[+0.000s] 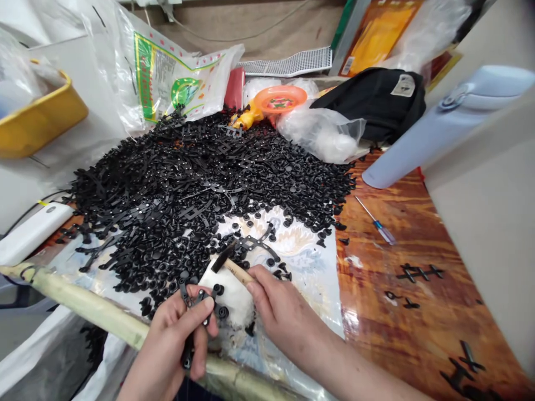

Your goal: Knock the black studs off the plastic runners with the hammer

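My left hand (186, 323) pinches a jointed black plastic linkage (196, 299) between thumb and fingers, close to the table's front edge. Round button-like ends stick out of the linkage beside my thumb. In my right hand (276, 295) is a small hammer (234, 270), its wooden handle gripped and its dark head pointing up and left. Under the hammer lies a white block (240, 303), partly hidden by both hands. A big heap of black plastic pieces (200, 167) spreads behind, with loose ones around the block.
A screwdriver (376, 223) and several black crosses (420, 272) lie on the wooden tabletop (376, 312) to the right. A pale blue bottle-like object (418, 142), a black bag (371, 106) and an orange plate (281, 99) stand farther back. A bamboo pole (83, 303) runs along the front edge.
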Demonstrator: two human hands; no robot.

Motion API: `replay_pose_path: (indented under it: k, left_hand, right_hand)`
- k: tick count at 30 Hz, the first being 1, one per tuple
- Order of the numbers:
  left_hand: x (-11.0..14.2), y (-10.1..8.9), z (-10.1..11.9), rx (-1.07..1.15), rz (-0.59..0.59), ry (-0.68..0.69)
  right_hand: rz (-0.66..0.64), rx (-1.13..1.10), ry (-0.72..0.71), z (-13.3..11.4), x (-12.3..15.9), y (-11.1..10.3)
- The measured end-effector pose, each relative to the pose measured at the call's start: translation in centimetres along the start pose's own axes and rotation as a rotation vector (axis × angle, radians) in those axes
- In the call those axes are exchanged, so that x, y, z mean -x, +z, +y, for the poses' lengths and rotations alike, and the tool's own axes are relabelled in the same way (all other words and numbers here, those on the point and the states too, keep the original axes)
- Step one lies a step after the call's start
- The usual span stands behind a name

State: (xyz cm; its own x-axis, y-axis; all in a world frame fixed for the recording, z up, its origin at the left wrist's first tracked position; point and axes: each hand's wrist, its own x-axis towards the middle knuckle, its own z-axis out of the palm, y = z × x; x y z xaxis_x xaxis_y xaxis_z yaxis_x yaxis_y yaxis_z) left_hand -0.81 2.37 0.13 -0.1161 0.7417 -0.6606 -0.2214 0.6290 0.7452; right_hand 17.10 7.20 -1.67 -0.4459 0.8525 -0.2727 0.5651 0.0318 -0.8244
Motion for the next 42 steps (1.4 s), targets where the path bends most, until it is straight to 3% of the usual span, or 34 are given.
replay_pose_path:
  k: [8,12,15,18,25,29,35,39,42]
  left_hand:
    - [0.0,0.0,-0.3,-0.007,0.016,-0.007]
    - [-0.2,-0.1,-0.7,0.030,0.021,0.001]
    - [-0.1,0.2,-0.4,0.105,0.015,-0.024]
    - [0.1,0.5,-0.1,0.153,0.000,-0.037]
    - [0.0,0.4,-0.5,0.171,-0.015,-0.031]
    - [-0.2,0.4,-0.9,0.181,0.016,-0.030]
    - [-0.3,0.3,-1.1,0.157,0.011,-0.053]
    - [-0.2,0.3,-1.0,0.153,0.012,-0.045]
    - [-0.1,0.3,-1.0,0.133,0.009,-0.030]
  right_hand:
    - [0.010,-0.032,-0.034,-0.5,0.4,-1.0]
    - [0.026,-0.105,-0.191,-1.3,1.4,-2.3]
    - [0.048,0.014,-0.310,-1.0,2.1,-2.4]
    - [0.047,0.216,-0.317,-0.5,2.8,-2.4]
    - [0.237,0.195,-0.471,-0.8,3.8,-2.6]
    - [0.095,0.322,-0.411,-0.4,3.4,-2.1]
    - [0.260,0.262,-0.478,-0.8,3.8,-2.3]
    - [0.117,0.369,-0.431,-0.2,3.6,-1.8]
    - [0.138,0.358,-0.403,-0.4,3.8,-1.9]
